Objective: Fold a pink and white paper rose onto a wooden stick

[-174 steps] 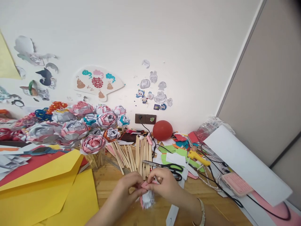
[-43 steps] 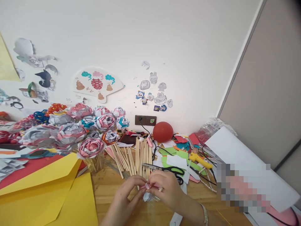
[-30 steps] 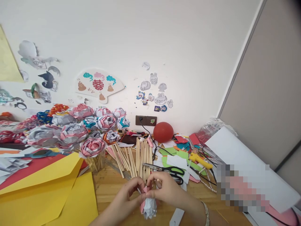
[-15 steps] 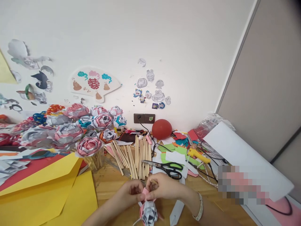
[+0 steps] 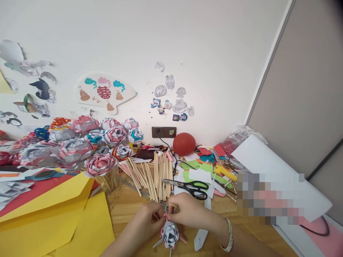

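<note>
White wall [image 5: 214, 64] behind; wooden table [image 5: 124, 210] below, crowded toward far edge. Paper flower [image 5: 170, 235] at front centre of table, toward near edge (out of view), on near side of wooden sticks [image 5: 163, 175] and scissors [image 5: 183, 185]. Resting on table or just above: cannot tell. Left hand [image 5: 150, 216]: thumb and finger pinched on pink paper [image 5: 166, 216] at flower's far end. Right hand [image 5: 184, 210]: fingers gripping same pink paper from opposite side; pale piece [image 5: 173, 206] beside them, too small to identify. Step in hand, by judgement: pinching and shaping pink paper against layered head. Next move: probably calls for firm, even pressure without crushing inner layers. Orientation: layered face up, tilted toward near edge; pinched end toward far edge. Long axis roughly far-to-near, about in line with thin rod [image 5: 170, 252] showing below; joined to flower or not, cannot tell.
</note>
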{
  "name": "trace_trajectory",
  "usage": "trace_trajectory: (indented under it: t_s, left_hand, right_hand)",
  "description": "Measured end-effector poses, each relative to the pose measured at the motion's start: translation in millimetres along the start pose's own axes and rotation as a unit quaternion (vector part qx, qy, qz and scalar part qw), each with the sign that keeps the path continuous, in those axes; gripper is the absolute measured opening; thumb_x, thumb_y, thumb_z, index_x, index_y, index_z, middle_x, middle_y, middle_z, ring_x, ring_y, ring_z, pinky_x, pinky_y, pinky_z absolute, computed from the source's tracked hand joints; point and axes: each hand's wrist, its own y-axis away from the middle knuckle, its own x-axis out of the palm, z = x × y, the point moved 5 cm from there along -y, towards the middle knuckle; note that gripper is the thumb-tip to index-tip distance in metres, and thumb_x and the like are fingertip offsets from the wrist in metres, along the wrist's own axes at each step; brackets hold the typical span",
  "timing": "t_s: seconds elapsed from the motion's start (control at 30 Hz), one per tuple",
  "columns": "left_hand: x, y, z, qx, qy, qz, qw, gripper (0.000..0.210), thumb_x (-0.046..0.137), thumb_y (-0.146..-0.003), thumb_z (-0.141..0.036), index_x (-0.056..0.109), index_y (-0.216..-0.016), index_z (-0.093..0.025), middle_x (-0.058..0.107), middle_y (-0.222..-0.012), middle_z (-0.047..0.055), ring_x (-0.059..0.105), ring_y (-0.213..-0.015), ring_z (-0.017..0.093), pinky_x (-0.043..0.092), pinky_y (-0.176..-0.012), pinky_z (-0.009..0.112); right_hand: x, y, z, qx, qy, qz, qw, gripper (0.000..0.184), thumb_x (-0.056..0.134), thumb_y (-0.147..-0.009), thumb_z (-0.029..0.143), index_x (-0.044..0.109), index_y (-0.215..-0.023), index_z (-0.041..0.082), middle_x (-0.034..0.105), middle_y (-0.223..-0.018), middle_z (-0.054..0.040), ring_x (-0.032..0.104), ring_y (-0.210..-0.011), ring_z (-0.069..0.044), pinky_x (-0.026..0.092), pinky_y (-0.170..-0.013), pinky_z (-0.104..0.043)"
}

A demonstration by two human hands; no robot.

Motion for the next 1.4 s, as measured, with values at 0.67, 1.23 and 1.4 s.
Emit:
trace_trajectory:
  t_s: [0.67,1.23,1.4]
  left_hand:
    - [5.2,-9,10,-0.036,0.136,0.042,0.989,0.038,0.057,-0.066,-0.055,0.05,-0.063,-0.018,0.048,-0.053,-0.006,0.045,-0.048,0.011,0.035,-0.046,0.021]
    - [4.0,3,-15,0.013,0.001,-0.039,0.999,0.019,0.036,-0.082,-0.026,0.044,-0.066,-0.02,0.046,-0.06,-0.003,0.04,-0.057,0.015,0.033,-0.055,0.024]
    - [0.9,-1,-11,0.015,0.0,-0.036,0.999,0.021,0.035,-0.082,-0.026,0.042,-0.062,-0.02,0.042,-0.057,-0.005,0.038,-0.055,0.014,0.033,-0.055,0.024]
  right_hand:
    - [-4,1,11,-0.069,0.025,-0.02,0.997,0.008,0.061,-0.075,0.022,0.069,-0.074,0.021,0.064,-0.071,0.0024,0.058,-0.066,-0.012,0.037,-0.059,-0.018]
    - [-16,8,29,-0.211,0.07,0.018,0.975,0.018,0.051,-0.083,0.02,0.067,-0.092,0.02,0.064,-0.082,-0.0023,0.058,-0.075,-0.013,0.041,-0.069,-0.019]
    - [-14,11,33,-0.21,0.099,0.018,0.973,0.019,0.053,-0.084,0.033,0.067,-0.091,0.022,0.06,-0.096,-0.0015,0.058,-0.08,-0.013,0.039,-0.072,-0.02]
